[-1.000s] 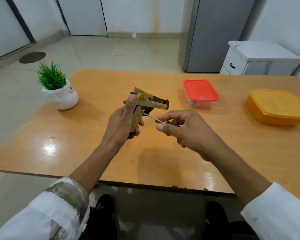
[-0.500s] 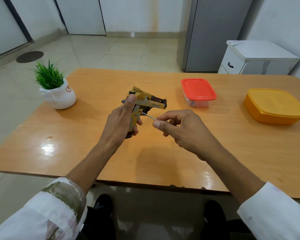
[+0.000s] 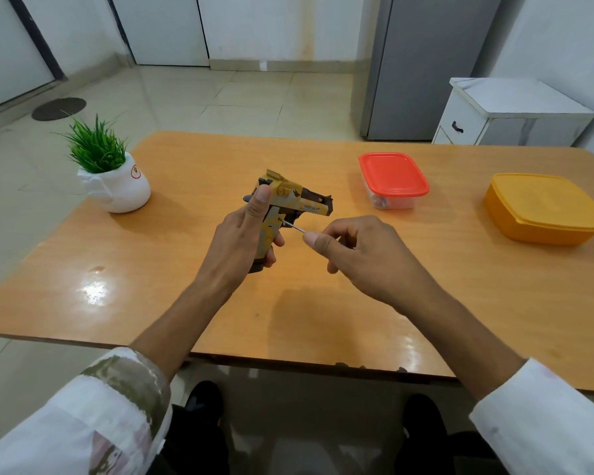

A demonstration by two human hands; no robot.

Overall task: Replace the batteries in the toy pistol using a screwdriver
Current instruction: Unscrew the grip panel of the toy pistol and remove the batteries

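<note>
Plain indoor room, home or small office, can't tell which. Evidence:
- Glossy wooden table [image 3: 323, 303] with rounded corners on a beige tiled floor [image 3: 220, 97].
- On the table: plant [image 3: 98, 149] in a white pot [image 3: 120, 190] at the far left; red-lid box [image 3: 393, 173] and orange box [image 3: 542, 207] at the far right. Both look like food boxes.
- Behind the table's far right corner: tall grey cabinet [image 3: 422, 63], maybe a fridge, with a low white drawer unit [image 3: 508, 114] just beside it.
- Beyond the table's far edge: white walls and white doors [image 3: 165, 25] with dark frames.
- Round dark cover [image 3: 59, 108] in the floor, beyond the table's far left corner.
</note>
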